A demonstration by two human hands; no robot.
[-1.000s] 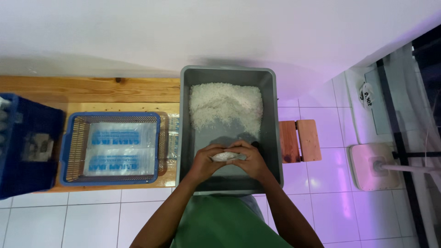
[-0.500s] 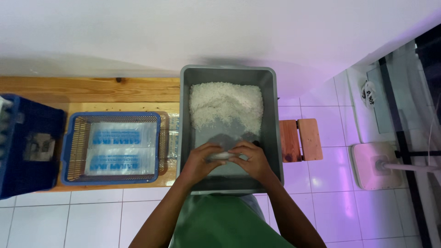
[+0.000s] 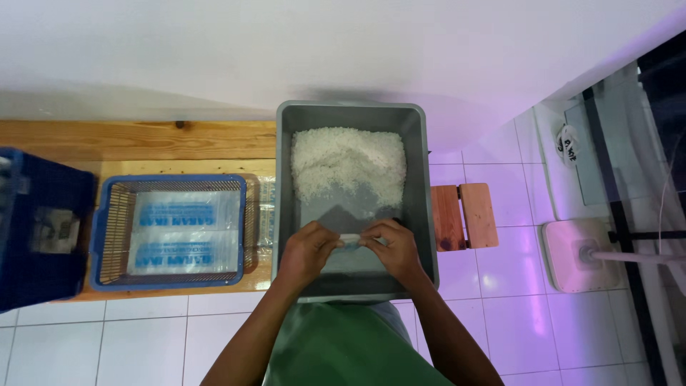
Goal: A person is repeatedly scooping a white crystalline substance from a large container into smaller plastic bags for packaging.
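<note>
With both hands, left hand [image 3: 306, 251] and right hand [image 3: 391, 249], pinching the small clear plastic packet [image 3: 350, 239], keep it low over the grey plastic tub [image 3: 427, 214] of white grains [image 3: 348, 161] so spills fall inside

One grey tub [image 3: 425, 214], two blue baskets [image 3: 171, 182] (perhaps two bags [image 3: 182, 232]).

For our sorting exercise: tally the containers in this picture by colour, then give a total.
Grey rectangular plastic tub holding white grains: 1
Blue containers: 2, the blue mesh-sided plastic basket and the dark blue plastic crate
Total: 3
</note>
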